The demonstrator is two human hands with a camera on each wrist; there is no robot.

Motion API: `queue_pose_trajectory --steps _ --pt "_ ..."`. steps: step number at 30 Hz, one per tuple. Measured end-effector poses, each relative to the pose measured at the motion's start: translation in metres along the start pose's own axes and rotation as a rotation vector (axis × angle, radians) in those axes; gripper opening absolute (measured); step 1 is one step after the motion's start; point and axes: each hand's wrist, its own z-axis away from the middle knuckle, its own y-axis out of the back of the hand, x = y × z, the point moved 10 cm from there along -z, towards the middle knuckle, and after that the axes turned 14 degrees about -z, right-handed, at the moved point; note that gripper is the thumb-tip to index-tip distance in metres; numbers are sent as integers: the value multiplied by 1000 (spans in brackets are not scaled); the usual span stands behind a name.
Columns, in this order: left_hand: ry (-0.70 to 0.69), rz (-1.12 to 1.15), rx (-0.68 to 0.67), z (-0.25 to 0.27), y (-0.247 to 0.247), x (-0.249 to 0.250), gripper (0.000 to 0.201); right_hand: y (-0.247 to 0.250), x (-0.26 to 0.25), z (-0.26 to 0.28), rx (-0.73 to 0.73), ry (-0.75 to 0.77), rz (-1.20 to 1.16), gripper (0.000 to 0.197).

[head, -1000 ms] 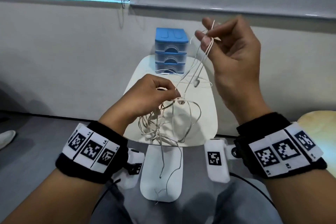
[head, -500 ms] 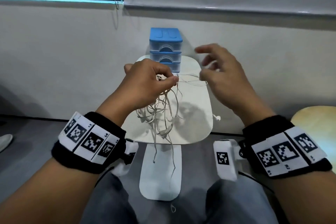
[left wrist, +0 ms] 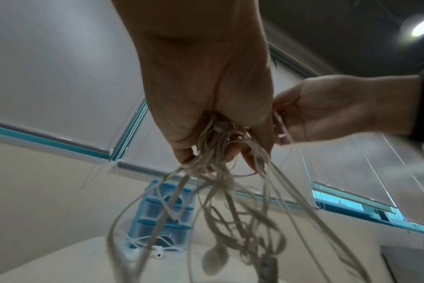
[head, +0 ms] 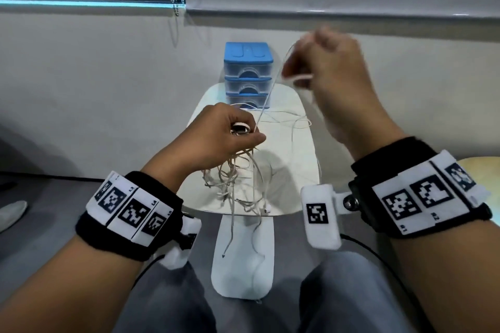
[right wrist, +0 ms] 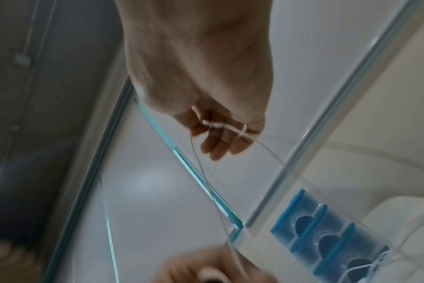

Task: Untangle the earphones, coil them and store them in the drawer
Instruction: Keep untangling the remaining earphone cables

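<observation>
Your left hand clutched the tangled earphones above the table, loops hanging down. Your right hand pinched one strand stretched upward, near the drawers.

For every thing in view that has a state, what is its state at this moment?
Earphone bundle: tangled, hanging from the left hand.
Left hand: gripping the bundle's top.
Right hand: raised, pinching one strand.
Strand: stretched between the two hands.
Drawer unit: three drawers, all closed.
Loose cable: lying on the white table.
</observation>
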Motion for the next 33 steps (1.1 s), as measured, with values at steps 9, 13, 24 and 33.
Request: queue_pose_trajectory --steps 9,13,24,33 --pt "36 3 -19 -7 10 2 28 33 2 -3 178 -177 -522 26" --pt "-27 -42 63 -19 37 20 26 -10 24 8 -249 -171 275 19" --pt "-89 -137 93 -37 55 14 22 44 -29 -13 240 175 -343 37" --pt "21 -41 54 -33 38 -8 29 23 13 2 151 -226 -675 29"
